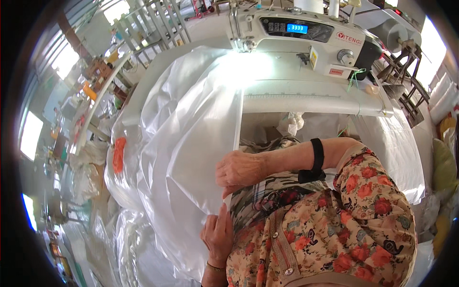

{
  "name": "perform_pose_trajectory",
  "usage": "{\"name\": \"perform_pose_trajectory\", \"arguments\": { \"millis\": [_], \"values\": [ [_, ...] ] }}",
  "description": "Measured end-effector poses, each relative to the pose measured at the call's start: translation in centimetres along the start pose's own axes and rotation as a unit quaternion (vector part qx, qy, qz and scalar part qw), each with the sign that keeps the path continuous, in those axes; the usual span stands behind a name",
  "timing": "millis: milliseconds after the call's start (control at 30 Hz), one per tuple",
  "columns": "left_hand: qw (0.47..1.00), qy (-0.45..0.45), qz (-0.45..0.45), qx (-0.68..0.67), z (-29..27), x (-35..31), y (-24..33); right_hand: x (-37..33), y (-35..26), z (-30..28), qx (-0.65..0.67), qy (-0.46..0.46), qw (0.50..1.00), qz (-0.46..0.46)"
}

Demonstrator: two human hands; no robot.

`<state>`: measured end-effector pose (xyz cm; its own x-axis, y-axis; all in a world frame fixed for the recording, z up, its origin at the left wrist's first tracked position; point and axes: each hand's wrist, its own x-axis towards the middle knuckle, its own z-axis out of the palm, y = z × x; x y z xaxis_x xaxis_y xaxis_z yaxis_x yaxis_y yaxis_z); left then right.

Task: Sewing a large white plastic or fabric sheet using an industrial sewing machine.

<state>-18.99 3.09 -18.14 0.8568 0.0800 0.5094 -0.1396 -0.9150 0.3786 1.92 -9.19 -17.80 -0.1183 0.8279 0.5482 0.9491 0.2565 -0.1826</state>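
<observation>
A large white sheet of shiny, thin fabric or film (184, 138) spreads from the sewing machine (301, 36) down over my lap, its right edge running straight toward me. Closed on that edge is my right hand (240, 170), its arm reaching across from the right with a black strap on it. Just below, my left hand (217, 237) pinches the same edge between thumb and fingers. The sheet's upper end lies under the brightly lit needle area of the machine, where glare hides the detail.
The white machine table (311, 103) has a ruler scale along its front. An orange-red piece (119, 155) lies on the sheet at left. More clear plastic sheeting (397, 148) hangs off the table's right side. Metal railings (153, 28) stand behind, and a cluttered workshop extends left.
</observation>
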Motion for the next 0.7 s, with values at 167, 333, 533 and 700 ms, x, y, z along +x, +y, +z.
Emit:
{"name": "perform_pose_trajectory", "arguments": {
  "millis": [167, 333, 533, 700],
  "values": [
    [0.999, -0.032, 0.013, 0.025, -0.5, 1.2, -0.3, -1.2, 2.4, -0.9, -0.009, 0.013, 1.0, -0.001],
    [0.925, -0.073, -0.184, -0.324, -1.1, 2.2, -1.9, -2.0, 3.9, -2.9, -0.031, -0.007, 0.998, 0.059],
    [0.912, -0.075, -0.224, -0.336, -1.0, 1.8, -3.0, -3.7, 7.7, -3.7, -0.061, 0.023, 0.993, 0.095],
    [0.93, -0.078, -0.192, -0.305, -1.0, 1.7, -3.8, -4.4, 11.6, -5.4, -0.121, -0.014, 0.979, 0.163]
  ]
}}
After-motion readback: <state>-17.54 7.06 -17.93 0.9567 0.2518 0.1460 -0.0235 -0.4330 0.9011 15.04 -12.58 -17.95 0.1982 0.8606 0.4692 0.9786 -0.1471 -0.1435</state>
